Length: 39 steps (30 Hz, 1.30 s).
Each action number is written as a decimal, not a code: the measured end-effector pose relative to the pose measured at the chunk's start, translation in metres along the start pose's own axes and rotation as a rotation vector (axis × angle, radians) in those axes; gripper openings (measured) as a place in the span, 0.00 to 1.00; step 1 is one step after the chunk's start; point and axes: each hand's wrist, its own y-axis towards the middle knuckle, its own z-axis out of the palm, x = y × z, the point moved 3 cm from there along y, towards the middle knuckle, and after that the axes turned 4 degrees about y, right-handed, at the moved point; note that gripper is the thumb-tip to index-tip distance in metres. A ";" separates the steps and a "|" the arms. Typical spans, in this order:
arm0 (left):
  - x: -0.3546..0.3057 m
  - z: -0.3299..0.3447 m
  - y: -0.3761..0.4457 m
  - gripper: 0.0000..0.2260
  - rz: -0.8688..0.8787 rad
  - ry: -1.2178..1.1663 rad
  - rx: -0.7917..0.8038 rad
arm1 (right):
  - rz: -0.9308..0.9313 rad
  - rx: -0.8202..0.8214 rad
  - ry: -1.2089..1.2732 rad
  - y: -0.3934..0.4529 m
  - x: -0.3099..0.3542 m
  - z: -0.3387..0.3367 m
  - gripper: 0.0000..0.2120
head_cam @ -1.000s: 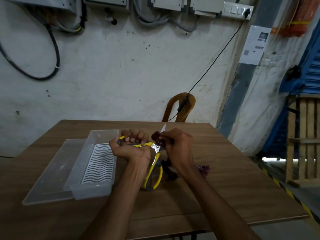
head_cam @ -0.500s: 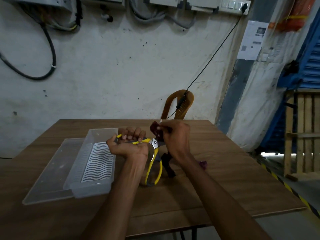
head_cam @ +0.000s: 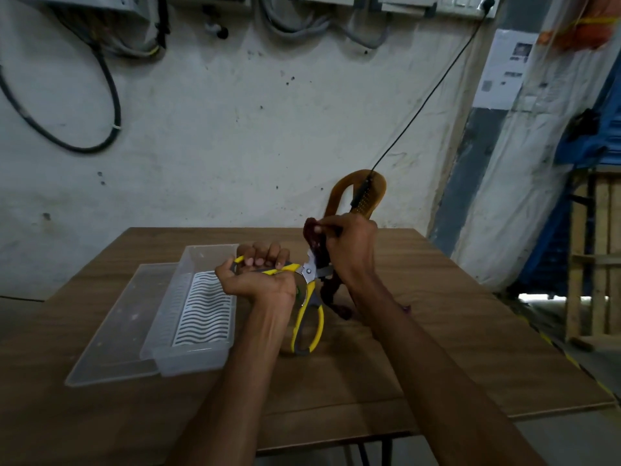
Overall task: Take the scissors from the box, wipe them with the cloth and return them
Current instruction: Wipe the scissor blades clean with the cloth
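Note:
The yellow-and-grey scissors are spread open over the table. My left hand grips their upper yellow handle, while the other handle hangs down to the tabletop. My right hand is closed on a dark maroon cloth, wrapped around the upward-pointing blade near its tip, so the blade is mostly hidden. The tail of the cloth trails down to the table behind the scissors. The clear plastic box with a wavy-patterned floor sits to the left of my hands.
The box's clear lid lies flat under and left of the box. The wooden table ends close on the right and front. A brown plastic chair stands behind the table, with a black cable hanging to it.
My right hand has slid the cloth up along the blade toward its tip. My left hand keeps its hold on the handle in the same place.

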 end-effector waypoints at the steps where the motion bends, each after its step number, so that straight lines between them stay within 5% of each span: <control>1: -0.001 -0.001 0.001 0.12 0.005 0.002 -0.001 | 0.014 0.007 -0.001 -0.001 0.000 0.003 0.12; 14: 0.002 -0.002 0.004 0.12 0.006 0.016 0.060 | -0.001 0.027 0.037 -0.005 -0.002 0.002 0.09; 26: 0.025 0.010 0.012 0.16 -0.098 0.109 0.044 | 0.219 -0.080 0.276 -0.009 -0.043 0.001 0.06; 39: 0.015 -0.001 0.021 0.09 -0.060 0.058 0.030 | -0.019 0.046 0.183 -0.048 -0.036 0.001 0.12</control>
